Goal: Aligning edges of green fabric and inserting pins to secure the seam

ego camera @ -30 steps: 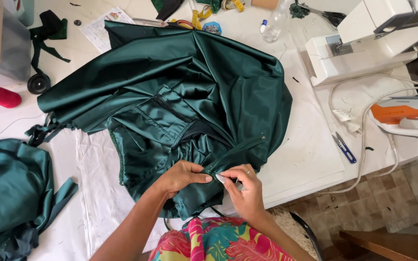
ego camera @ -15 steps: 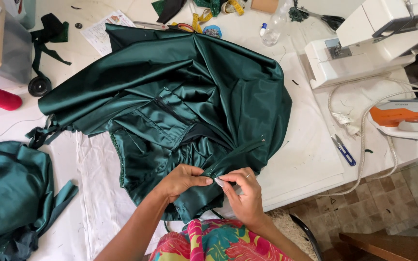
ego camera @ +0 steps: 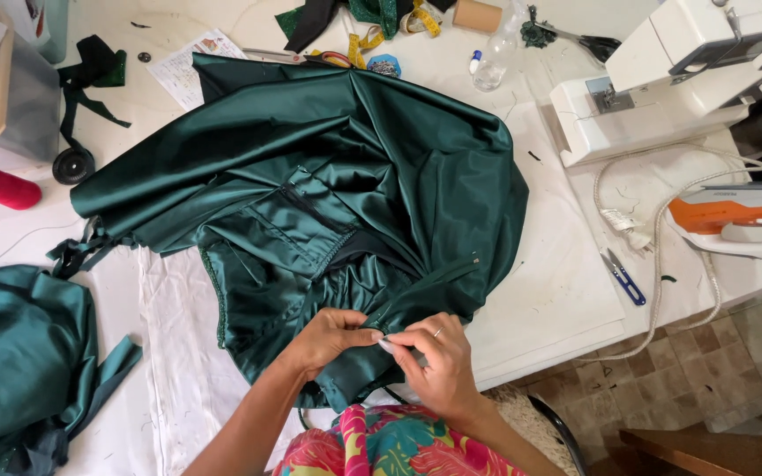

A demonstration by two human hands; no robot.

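White worktable (ego camera: 557, 291) holds a dark green satin dress (ego camera: 328, 203), left of a sewing machine (ego camera: 663, 79). Left hand (ego camera: 328, 339) and right hand (ego camera: 434, 366) pinch its near edge together, fingertips touching.

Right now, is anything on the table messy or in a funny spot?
Nothing looks broken or spilled. The green garment lies bunched, and its near edge hangs off the table where both hands pinch it. The iron's cord droops over the table's edge.

A dark green, glossy satin garment (ego camera: 328, 176) lies crumpled and heaped across the middle of the frame, its zipper exposed, its lower edge reaching the bottom centre.
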